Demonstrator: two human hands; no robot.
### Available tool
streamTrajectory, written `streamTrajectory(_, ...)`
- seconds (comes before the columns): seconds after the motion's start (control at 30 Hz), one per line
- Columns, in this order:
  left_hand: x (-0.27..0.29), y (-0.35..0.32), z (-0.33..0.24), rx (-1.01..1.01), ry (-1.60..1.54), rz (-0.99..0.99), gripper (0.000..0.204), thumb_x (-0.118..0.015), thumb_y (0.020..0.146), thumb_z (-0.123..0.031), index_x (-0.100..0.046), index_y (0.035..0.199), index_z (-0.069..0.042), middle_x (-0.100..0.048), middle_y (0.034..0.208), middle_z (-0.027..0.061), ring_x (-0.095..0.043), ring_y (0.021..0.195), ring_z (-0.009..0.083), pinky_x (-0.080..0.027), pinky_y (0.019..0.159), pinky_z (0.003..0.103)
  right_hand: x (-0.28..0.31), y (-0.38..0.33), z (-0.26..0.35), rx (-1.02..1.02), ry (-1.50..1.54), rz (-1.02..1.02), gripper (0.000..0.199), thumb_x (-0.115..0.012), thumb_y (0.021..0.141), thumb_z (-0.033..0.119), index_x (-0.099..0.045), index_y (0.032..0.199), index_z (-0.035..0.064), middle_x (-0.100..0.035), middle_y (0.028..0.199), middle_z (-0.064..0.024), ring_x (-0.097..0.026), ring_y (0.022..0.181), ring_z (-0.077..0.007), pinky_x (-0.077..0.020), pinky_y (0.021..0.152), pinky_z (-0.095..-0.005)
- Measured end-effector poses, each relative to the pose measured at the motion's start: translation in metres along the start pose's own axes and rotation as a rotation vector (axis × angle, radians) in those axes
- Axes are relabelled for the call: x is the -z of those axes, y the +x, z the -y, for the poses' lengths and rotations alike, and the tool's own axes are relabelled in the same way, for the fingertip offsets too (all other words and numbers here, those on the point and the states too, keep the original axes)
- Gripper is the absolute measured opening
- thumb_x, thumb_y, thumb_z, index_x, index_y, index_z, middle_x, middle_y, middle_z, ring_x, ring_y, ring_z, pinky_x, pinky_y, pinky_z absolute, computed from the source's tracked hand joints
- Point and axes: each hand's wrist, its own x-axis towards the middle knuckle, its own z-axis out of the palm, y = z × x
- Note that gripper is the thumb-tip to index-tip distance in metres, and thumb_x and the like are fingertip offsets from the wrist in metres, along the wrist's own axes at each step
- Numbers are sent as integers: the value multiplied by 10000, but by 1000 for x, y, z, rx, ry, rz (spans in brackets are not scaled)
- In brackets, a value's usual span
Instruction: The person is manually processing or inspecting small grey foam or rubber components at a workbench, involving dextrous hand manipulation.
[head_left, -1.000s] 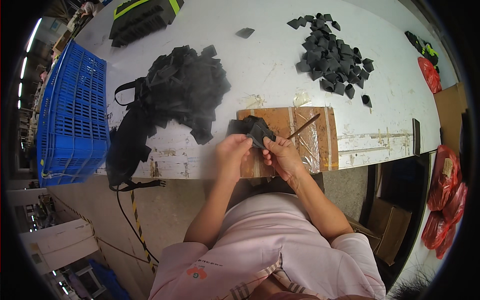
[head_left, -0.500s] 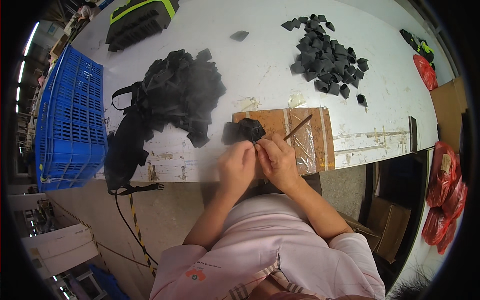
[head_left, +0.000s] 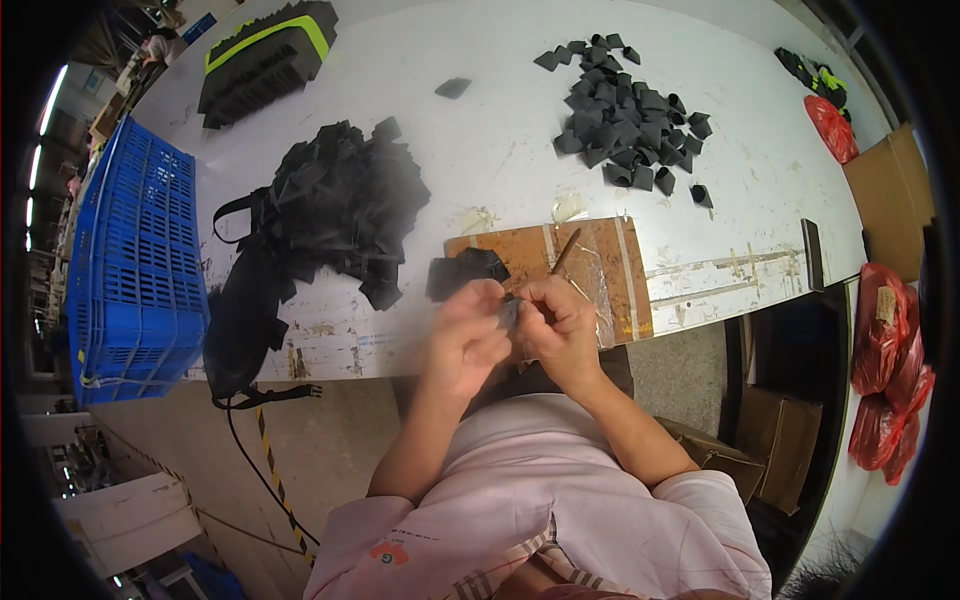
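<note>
Between my two hands, over the table's near edge, is a small black fabric piece. My left hand, slightly blurred, pinches it from the left. My right hand has its fingertips closed on the piece's other side. A thin brown stick-like tool juts up from behind the right hand's fingers and seems to be tucked in that hand; its lower end is hidden. Just beyond the left hand, a few flat black pieces lie on the left end of a brown board with clear tape.
A large heap of black pieces lies left, beside a black strapped bag and a blue crate. Folded black pieces are piled far right. A black stack with a lime band stands far left; red bags hang right.
Both hands have drawn slightly nearer my body, lifting the small black piece off the board's pieces. The brown tool has swung more upright along with my right hand. The whole view has shifted a little.
</note>
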Motion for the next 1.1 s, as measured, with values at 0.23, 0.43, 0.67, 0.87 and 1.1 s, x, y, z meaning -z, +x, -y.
streamTrajectory(0.23,-13,-1,26,-680,1154,-280,130,-516,734,83,-531,851,29,-567,742,39,-514,602,51,-400,522,182,26,-1,18,-814,1395,338,109,-557,837,163,-535,782,71,-472,685,55,-413,596,-27,-338,496,-180)
streamTrajectory(0.43,-46,23,-11,55,-200,289,141,-380,835,28,-473,941,36,-578,792,169,-305,304,52,-254,283,202,58,39,68,-402,688,298,208,-512,872,256,-508,752,86,-428,653,59,-346,549,-22,-269,452,-173)
streamTrajectory(0.67,-42,38,-5,12,-34,169,108,-426,878,-44,-498,948,-3,-566,735,86,-300,327,36,-239,319,179,59,60,37,-344,730,425,264,-496,882,297,-493,735,77,-406,596,58,-326,507,-32,-248,445,-184)
streamTrajectory(0.87,-64,37,-9,-255,419,30,117,-470,860,-46,-494,969,-12,-548,720,64,-328,387,42,-277,362,174,62,71,40,-237,609,383,262,-508,874,299,-485,731,82,-405,613,58,-330,526,-31,-269,466,-173)
streamTrajectory(1.1,-54,40,-1,-166,163,71,116,-476,848,-28,-493,962,-15,-554,730,78,-330,396,47,-276,367,177,57,66,21,-264,687,465,270,-509,874,298,-489,728,72,-412,644,50,-355,577,-46,-298,497,-182)
